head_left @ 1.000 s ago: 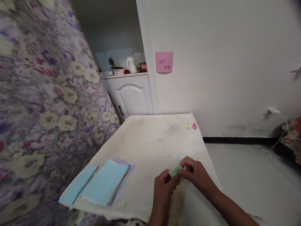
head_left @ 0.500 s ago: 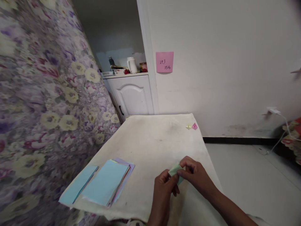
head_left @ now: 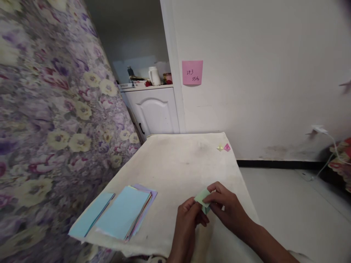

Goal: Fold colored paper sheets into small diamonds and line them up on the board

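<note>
Both my hands hold a small piece of folded light green paper (head_left: 202, 197) just above the near right part of the table. My left hand (head_left: 189, 215) pinches its lower left side between thumb and fingers. On the upper right side, my right hand (head_left: 226, 201) grips it, with the index finger lying across its face and the thumb beneath. A flap stands off the paper's lower part, in a darker green. Fingers hide part of the folds.
Two stacks of coloured paper, a narrow one (head_left: 91, 215) and a wider one (head_left: 124, 212), lie at the table's left. Small folded yellow (head_left: 220, 148) and pink (head_left: 227, 147) papers sit at its far right corner. A floral curtain (head_left: 55, 128) hangs along the left.
The green paper has turned a little, showing more of its flat face and a lower flap. My right index finger has moved onto that face, and my left hand has shifted slightly left.
</note>
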`<state>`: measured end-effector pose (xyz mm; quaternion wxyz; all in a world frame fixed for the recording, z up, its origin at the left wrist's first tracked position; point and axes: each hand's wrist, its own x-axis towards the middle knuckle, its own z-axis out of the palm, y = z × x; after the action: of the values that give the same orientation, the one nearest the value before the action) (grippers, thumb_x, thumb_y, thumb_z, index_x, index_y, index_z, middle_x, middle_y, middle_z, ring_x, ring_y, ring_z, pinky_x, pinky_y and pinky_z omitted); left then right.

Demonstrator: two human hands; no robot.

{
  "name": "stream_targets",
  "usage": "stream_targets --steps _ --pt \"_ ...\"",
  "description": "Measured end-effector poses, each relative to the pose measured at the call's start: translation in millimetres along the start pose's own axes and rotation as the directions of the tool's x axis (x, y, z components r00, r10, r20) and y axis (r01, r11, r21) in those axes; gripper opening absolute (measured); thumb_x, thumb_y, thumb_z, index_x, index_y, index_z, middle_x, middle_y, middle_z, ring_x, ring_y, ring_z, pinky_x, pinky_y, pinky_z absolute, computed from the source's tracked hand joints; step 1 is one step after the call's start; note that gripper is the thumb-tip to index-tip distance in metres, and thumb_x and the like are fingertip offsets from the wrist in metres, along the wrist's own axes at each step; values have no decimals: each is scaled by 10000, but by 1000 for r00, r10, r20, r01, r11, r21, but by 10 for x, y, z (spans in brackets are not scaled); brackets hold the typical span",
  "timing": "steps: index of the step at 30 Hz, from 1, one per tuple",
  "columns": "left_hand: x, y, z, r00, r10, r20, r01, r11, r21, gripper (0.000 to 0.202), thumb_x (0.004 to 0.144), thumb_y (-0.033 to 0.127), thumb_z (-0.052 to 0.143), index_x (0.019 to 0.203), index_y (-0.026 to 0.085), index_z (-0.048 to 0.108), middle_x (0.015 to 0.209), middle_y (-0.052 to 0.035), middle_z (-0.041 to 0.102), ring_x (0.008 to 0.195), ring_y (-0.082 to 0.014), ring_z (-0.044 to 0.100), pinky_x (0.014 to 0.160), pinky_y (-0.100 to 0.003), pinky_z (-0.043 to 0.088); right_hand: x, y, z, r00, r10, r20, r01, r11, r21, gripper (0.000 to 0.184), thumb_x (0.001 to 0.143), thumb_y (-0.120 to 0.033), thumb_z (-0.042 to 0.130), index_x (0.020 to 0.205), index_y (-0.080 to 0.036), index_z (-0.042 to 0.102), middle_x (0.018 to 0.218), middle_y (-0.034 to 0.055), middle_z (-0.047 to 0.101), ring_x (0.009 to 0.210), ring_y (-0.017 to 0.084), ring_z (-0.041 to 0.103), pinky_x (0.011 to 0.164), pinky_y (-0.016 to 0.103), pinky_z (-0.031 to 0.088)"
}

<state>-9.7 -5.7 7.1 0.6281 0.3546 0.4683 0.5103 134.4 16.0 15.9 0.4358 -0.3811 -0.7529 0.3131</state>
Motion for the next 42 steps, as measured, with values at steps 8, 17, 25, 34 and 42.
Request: stream_targets --steps 8,17,25,34,42 --pt "-40 24 3 995 62 73 -53 991 -120 290 800 369 514 703 115 613 538 -46 606 515 -136 541 517 -237 389 -5 59 -19 997 -82 0 82 997 -4 280 777 -69 452 870 -244 649 875 29 546 698 129 544 559 227 416" --pt "13 13 -20 999 28 20 -28 1000 -14 309 749 410 608 702 105 622 502 -36 602 463 -100 503 485 -201 375 4 14 -1 1000 -8 -23 9 998 64 315 738 -49 439 913 -234 623 853 21 555 700 136 532 602 247 424" --pt "12 42 0 999 42 -31 -41 999 28 291 752 383 605 735 94 643 499 -33 608 449 -93 501 471 -192 384 39 -11 35 935 351 49 -340 849 403 197 771 -199 507 966 -188 536 786 7 593 526 91 487 491 220 411" --pt "88 -32 -60 996 89 -27 -84 985 151 306 733 411 608 706 107 637 504 -31 621 450 -114 533 480 -217 430 57 -7 -18 881 424 211 -450 610 652 138 716 -257 558 796 -146 577 613 2 577 586 127 542 580 265 468" --pt "48 -9 -33 985 168 26 -168 947 275 275 782 379 557 718 124 637 529 -23 623 494 -124 552 515 -226 447 45 139 34 890 429 155 -448 756 478 239 717 -368 642 715 -144 557 546 -20 557 498 111 544 503 235 446"
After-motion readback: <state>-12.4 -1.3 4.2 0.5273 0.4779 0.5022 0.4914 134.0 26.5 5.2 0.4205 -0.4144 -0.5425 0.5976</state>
